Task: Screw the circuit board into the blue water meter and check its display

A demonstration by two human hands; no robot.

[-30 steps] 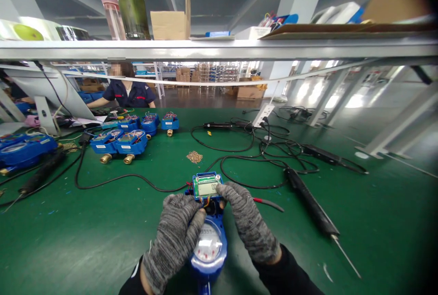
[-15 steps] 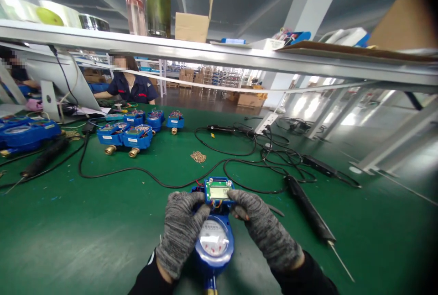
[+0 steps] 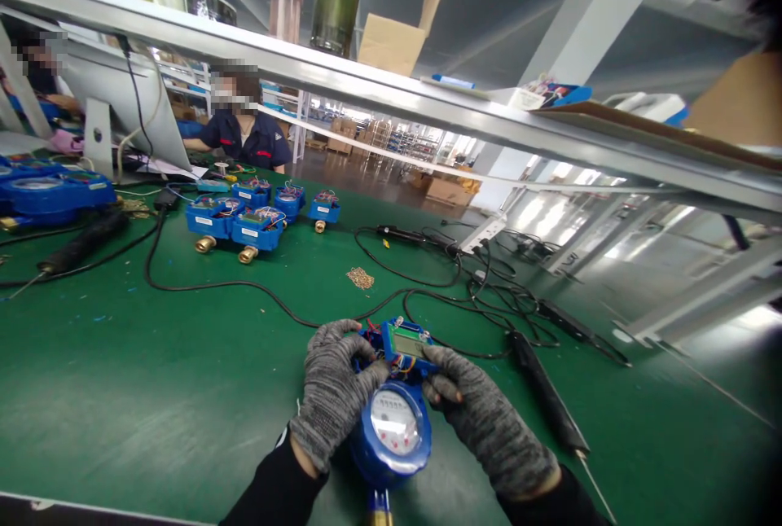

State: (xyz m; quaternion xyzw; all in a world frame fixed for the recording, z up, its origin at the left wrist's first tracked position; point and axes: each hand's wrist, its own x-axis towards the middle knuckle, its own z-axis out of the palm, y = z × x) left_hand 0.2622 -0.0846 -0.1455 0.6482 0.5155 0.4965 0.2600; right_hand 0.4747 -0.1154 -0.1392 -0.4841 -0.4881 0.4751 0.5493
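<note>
A blue water meter with a round clear dial stands on the green table in front of me. Above its dial, a small display module, a green circuit board with a grey screen in a blue frame, is tilted, with coloured wires beneath it. My right hand, in a grey knit glove, pinches the module's right edge. My left hand, gloved alike, is closed around the left side of the meter's wiring housing; its fingertips partly hide the housing.
Several blue meters stand at the back left. A small pile of screws lies mid-table. Black cables and a power strip spread right, beside an electric screwdriver. A shelf crosses above; a co-worker sits beyond.
The view has tilted. The display module has tipped clockwise, and its screen now looks darker, its digits no longer readable. Both hands stay on the meter.
</note>
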